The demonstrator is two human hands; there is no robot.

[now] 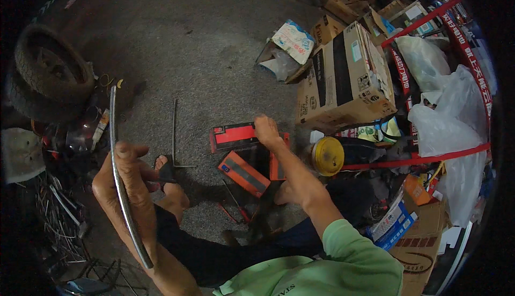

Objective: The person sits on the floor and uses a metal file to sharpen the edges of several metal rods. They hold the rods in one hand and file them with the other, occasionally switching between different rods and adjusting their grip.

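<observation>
Landmark: red-and-black case [236, 135] on the floor [225, 71]. Left hand [138, 197] is closed around a long metal rod [113, 127], raised off the floor, left of the case; the rod runs past the wrist. Right hand [266, 131] has fingers curled at the case's right end; can't tell if it's gripping. L-shaped rod [174, 132] on the floor just left of the case. Orange block with dark stripe [244, 174] near the case's lower side, tilted. Yellow tub [328, 156] right of the case, big carton [343, 73] beyond it, up and right.
</observation>
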